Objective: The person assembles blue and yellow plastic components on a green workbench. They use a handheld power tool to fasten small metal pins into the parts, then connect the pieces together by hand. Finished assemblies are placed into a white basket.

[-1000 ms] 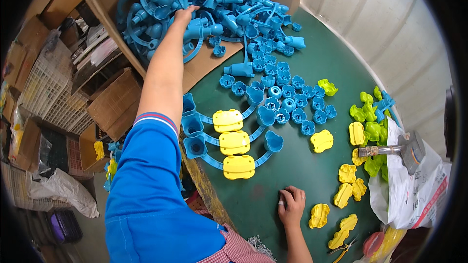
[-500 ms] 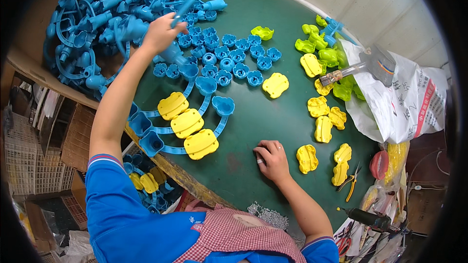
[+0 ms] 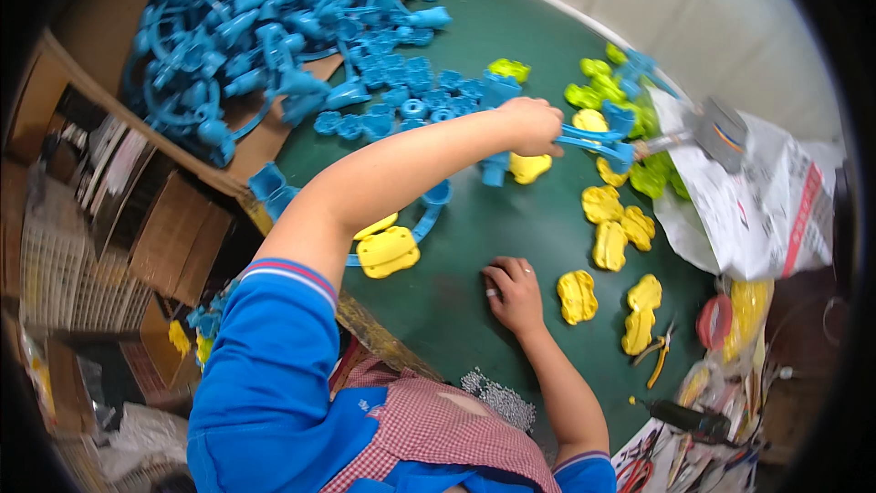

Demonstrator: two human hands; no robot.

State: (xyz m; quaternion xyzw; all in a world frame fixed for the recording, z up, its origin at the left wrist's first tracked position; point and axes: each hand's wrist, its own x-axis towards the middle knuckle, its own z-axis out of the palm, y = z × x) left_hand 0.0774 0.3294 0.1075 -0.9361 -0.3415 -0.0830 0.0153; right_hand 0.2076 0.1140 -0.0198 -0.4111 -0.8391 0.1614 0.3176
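Note:
My left hand (image 3: pixel 534 128) is closed around blue curved plastic pieces (image 3: pixel 593 135) with cup-shaped ends. It holds them above the middle of the table, and their ends stick out on both sides of the fist. Behind the held pieces a yellow moulded plate (image 3: pixel 529 169) is partly covered. My right hand (image 3: pixel 513 292) rests on the green table, fingers curled under, with nothing visible in it. Left of it, a yellow plate (image 3: pixel 388 252) lies on a blue arc (image 3: pixel 433 210); my left arm hides most of the other arcs and plates there.
A large heap of blue parts (image 3: pixel 265 27) fills the far left beside cardboard. Small blue cups (image 3: pixel 415 78) lie near it. On the right are yellow plates (image 3: pixel 577 297), green pieces (image 3: pixel 598 87), a hammer (image 3: pixel 716 132) on a white bag (image 3: pixel 766 201), pliers (image 3: pixel 659 356) and small metal screws (image 3: pixel 497 397).
My left hand has swung right from the blue heap to mid-table, carrying the blue curved pieces. My right hand has stayed nearly in place. The view has shifted slightly.

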